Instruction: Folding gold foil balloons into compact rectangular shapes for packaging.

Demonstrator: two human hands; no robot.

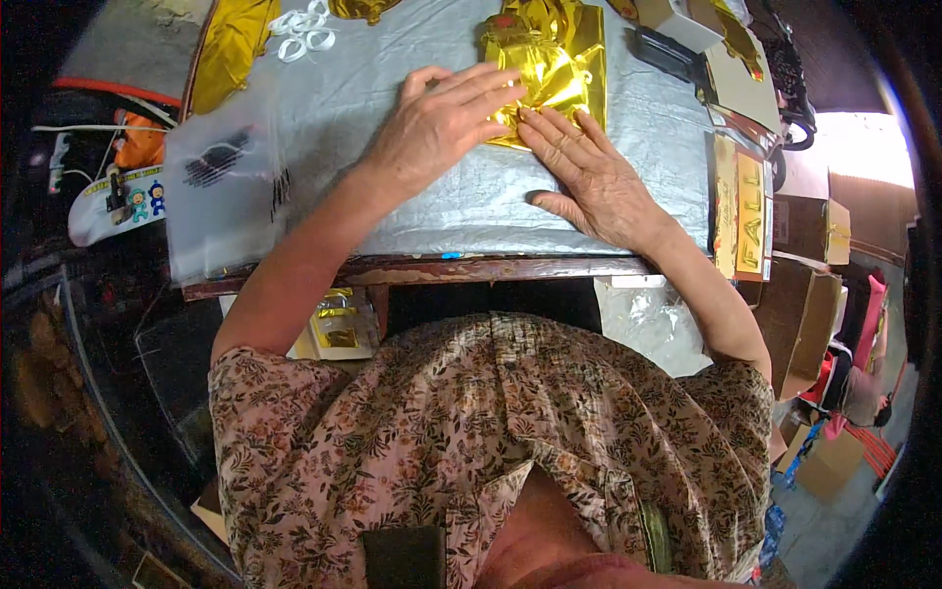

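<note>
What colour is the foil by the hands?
Shiny gold foil, best seen in the head view.

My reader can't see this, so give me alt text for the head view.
A person's left hand and right hand extend over shiny gold foil on a grey table cover. White loops lie left of the foil.

Bright daylight (863, 147) beside grey floor (834, 530)

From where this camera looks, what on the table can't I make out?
In the head view:
- Foil: its near part is partly covered by the left hand and right hand; its far end is cut off by the upper edge.
- Gold piece: cut off by the upper edge.
- Dark marks at the clear plastic: too small to identify.
</note>
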